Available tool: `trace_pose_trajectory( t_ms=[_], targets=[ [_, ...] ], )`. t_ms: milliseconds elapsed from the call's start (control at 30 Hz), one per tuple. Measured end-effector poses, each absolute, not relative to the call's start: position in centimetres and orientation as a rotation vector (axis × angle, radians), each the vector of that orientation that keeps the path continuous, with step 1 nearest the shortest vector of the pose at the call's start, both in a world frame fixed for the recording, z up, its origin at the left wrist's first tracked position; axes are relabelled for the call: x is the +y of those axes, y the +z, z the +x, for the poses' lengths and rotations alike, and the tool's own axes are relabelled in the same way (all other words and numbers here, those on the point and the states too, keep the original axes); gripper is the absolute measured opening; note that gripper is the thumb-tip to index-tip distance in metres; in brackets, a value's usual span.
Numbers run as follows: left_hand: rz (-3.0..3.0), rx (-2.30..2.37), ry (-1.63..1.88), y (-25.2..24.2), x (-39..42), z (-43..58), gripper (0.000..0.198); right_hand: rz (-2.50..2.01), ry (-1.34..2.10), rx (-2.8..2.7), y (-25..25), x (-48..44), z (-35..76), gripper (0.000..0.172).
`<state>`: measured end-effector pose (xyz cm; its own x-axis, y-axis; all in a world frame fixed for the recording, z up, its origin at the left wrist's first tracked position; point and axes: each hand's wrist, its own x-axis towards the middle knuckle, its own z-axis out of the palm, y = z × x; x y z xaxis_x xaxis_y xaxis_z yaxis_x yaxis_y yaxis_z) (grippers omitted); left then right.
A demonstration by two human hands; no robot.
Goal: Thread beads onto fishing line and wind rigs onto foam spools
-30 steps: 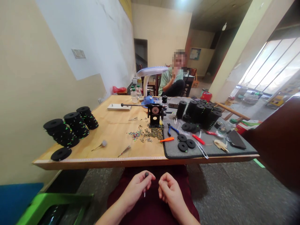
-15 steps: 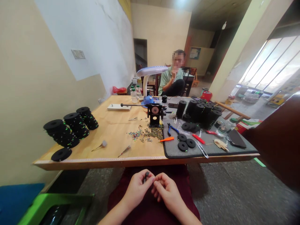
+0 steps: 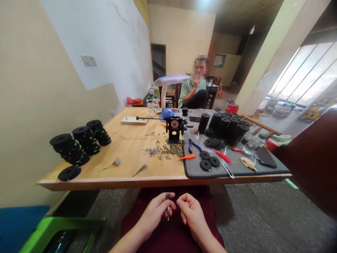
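Observation:
My left hand (image 3: 156, 210) is over my lap, below the table's front edge. A small slim thing (image 3: 168, 212), dark at the top and silvery lower down, is held between its thumb and fingers; its kind is too small to tell. Just to the right, my right hand (image 3: 191, 213) has thumb and forefinger pinched together. Whatever lies in that pinch, if anything, cannot be made out. A narrow gap separates the two hands. Nearest on the wooden table (image 3: 113, 140) is a small thin tool with a bristly end (image 3: 140, 170).
Black foam spools (image 3: 61, 140) stand in stacks at left, others (image 3: 204, 123) at right on a grey mat (image 3: 195, 171). A black winding machine (image 3: 174, 128), small beads (image 3: 152, 151), blue-handled pliers (image 3: 194, 145) and an orange tool (image 3: 187, 156) lie between. A person (image 3: 188, 89) sits beyond the lamp (image 3: 163, 95).
My hands have moved slightly apart. The slim thing in my left hand has turned, so its silvery end now points down below the fingers. The table's contents look the same.

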<state>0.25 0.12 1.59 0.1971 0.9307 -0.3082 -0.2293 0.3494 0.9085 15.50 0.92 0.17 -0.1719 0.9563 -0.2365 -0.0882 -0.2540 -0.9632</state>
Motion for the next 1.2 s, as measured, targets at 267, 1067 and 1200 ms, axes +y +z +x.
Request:
trace_pose_trajectory(
  t_ms=[267,1067,1200],
  targets=[
    [0.957,1.022,0.930,1.57,-0.03,0.70,0.027,-1.222,1.544,-1.062,0.34,0.87,15.10,0.043],
    [0.931,1.049,0.919,1.87,-0.22,1.08,0.027,-1.202,1.565,-1.093,0.16,0.94,14.74,0.039],
    [0.940,1.110,0.958,1.99,-0.19,1.08,0.026,-1.226,1.519,-1.103,-0.14,0.79,14.96,0.038]
  ],
)
